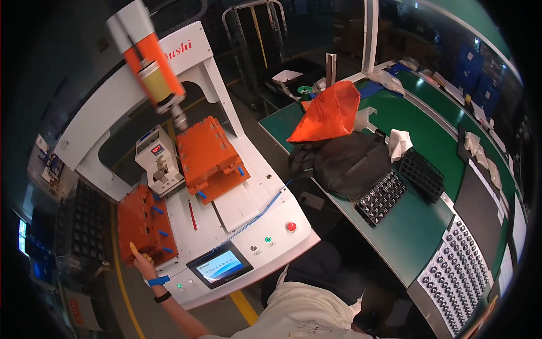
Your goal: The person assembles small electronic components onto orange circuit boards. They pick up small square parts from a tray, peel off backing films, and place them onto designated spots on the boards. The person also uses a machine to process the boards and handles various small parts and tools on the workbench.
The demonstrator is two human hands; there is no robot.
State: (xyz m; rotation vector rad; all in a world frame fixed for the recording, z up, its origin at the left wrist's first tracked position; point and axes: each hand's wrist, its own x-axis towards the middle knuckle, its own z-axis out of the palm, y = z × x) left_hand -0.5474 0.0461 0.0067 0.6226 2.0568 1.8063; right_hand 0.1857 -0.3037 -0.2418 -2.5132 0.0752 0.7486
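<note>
My left hand, with yellow covers on its fingertips, grips the near outer corner of an orange fixture on the left of a white bench machine. Some of its fingers are hidden by the fixture. A blue wrist strap and a dark band circle that wrist. A second orange fixture with blue pins stands further right on the machine bed. Above it hangs an orange and white tool head, slightly blurred. Between the fixtures sits a small white feeder unit with a red display. My right hand is not in view.
The machine's front panel carries a lit screen and a red stop button. A red pen-like tool lies on the bed. Rightward, a green table bears a black bag, an orange bag and trays of small parts.
</note>
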